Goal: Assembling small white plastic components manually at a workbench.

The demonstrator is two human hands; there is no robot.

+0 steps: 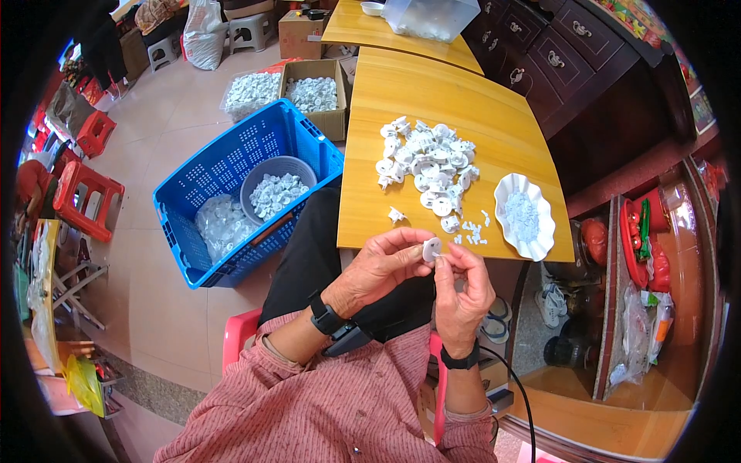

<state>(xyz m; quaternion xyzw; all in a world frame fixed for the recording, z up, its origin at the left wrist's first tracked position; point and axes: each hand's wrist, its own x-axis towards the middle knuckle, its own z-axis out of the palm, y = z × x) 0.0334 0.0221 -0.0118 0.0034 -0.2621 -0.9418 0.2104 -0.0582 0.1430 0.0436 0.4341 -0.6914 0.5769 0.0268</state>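
A white round disc (pixel 431 248) is pinched flat-face-up in the left hand (pixel 384 266); a small white piece (pixel 443 258), just right of the disc, is pinched by right hand (pixel 463 289) fingers.

pink striped shirt, dark trousers
black band on each wrist, a thin black cable trailing below the right hand (pixel 461 289).

Round white plastic disc (pixel 431 248): plain white. Heap of white plastic parts (pixel 428 163): same white. Wooden desk (pixel 401 100): honey-yellow, streaked grain. Scalloped dish (pixel 540 231): white. Perforated plastic crate (pixel 202 171): bright blue (grey basket (pixel 272 166) inside). Shirt sleeve (pixel 324 401): red-and-white fine check. Stool (pixel 83 197): red.
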